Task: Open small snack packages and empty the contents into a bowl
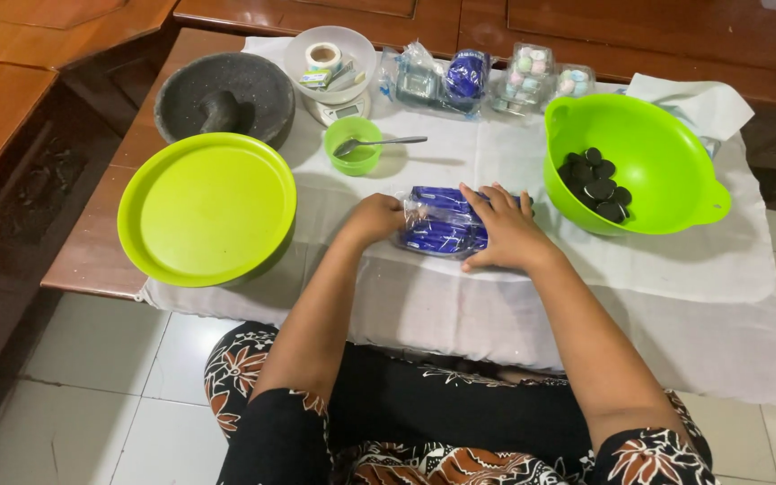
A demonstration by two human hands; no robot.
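Observation:
A clear plastic bag holding blue biscuit packets (437, 232) lies on the white cloth (586, 296) in front of me. My left hand (375, 218) grips the bag's left end with the fingers closed on the plastic. My right hand (503, 229) rests flat on the bag's right side, fingers spread over the packets. To the right stands a large green bowl (666, 135) with several dark round biscuits (596, 184) in it.
A lime green round lid or plate (207, 207) lies at the left. Behind it is a stone mortar with pestle (224, 97). A small green cup with a spoon (353, 144), a kitchen scale with a white bowl (330, 67), and packets of sweets (496, 76) sit at the back.

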